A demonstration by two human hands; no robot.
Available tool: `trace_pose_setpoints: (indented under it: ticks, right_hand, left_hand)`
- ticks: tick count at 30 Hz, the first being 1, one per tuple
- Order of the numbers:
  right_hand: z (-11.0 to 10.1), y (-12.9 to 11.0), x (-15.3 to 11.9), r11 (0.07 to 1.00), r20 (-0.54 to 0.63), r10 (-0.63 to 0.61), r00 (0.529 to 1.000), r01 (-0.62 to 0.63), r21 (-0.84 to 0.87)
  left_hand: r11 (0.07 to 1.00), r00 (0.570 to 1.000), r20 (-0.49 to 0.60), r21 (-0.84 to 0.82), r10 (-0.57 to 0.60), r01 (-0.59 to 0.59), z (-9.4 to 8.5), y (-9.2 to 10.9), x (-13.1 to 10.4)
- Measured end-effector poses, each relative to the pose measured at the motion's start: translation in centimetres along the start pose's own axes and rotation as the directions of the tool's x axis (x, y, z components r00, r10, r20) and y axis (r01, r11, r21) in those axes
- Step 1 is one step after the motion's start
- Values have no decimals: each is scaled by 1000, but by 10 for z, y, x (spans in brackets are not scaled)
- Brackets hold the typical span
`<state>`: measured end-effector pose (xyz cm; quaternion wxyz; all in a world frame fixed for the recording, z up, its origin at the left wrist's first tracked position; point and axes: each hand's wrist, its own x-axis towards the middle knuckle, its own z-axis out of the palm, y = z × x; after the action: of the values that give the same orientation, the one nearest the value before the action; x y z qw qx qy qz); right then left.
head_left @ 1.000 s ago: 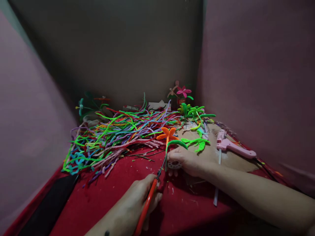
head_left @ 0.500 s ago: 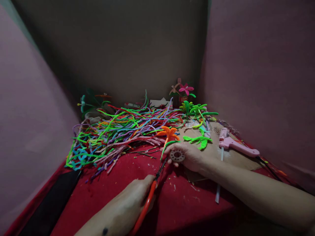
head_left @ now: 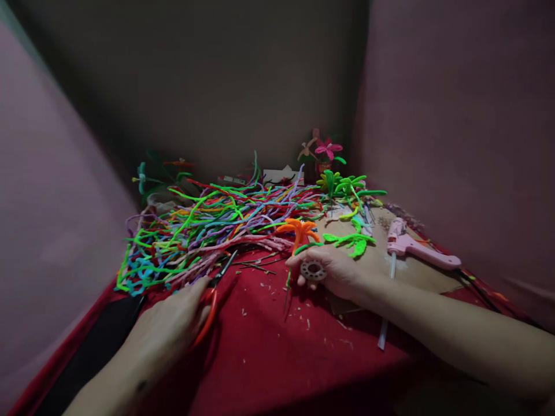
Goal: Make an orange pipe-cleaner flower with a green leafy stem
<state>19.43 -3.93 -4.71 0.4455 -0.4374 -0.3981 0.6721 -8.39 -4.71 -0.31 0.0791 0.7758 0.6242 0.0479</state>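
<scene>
My left hand (head_left: 186, 309) is closed around the orange handles of a pair of scissors (head_left: 211, 312), whose dark blades point up and right beside the pile of pipe cleaners. My right hand (head_left: 332, 267) pinches the stem of an orange pipe cleaner flower (head_left: 299, 230). A green leaf lies against the flower's stem at my fingertips, and the thin stem end hangs below them. A pale disc with a ring of holes (head_left: 313, 270) rests against my right fingers; whether it is worn or held I cannot tell.
Many coloured pipe cleaners (head_left: 225, 211) cover the table's back left. A pink glue gun (head_left: 422, 252) lies on cardboard (head_left: 427, 281) at the right. Green pipe cleaner leaves (head_left: 353, 240) sit beyond my right hand. A black strip (head_left: 97, 346) lies front left on red cloth (head_left: 260, 358).
My left hand has moved left with the scissors, away from the flower's stem. My right hand still holds the flower in almost the same place.
</scene>
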Motion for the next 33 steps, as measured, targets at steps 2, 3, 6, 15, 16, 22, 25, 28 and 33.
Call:
trace_pose_setpoints:
  ticks: [2,3,6,15,16,22,25,28,33]
  right_hand:
    - [1,1,-1,998,12,-49,999,49,-36]
    - [1,2,-2,996,21,-74,997,75,-48]
    - [2,2,-4,990,32,-124,992,125,-65]
    - [6,-4,-7,989,-4,-138,990,137,-56]
    - [6,-5,-8,989,0,-137,991,136,-52]
    - [5,-4,-8,992,11,-125,992,125,-32]
    - [6,-4,-9,990,18,-140,990,141,-21]
    - [7,-6,-9,986,7,-166,986,166,-26]
    - [7,-5,-9,971,28,-235,972,236,-29]
  left_hand:
    - [980,999,24,197,26,-30,9,-10,13]
    - [968,999,31,248,26,-33,12,-12,17]
    - [956,990,-90,284,110,-81,17,-2,22]
    - [898,925,-151,-229,348,-375,39,84,9]
    - [901,924,-163,-214,347,-377,42,88,10]
    - [920,918,-147,-83,368,-382,48,97,16]
    - [935,928,-141,-35,346,-354,47,99,15]
    - [929,942,-139,-172,305,-327,42,101,17]
    - [709,973,34,-691,228,-141,32,101,29]
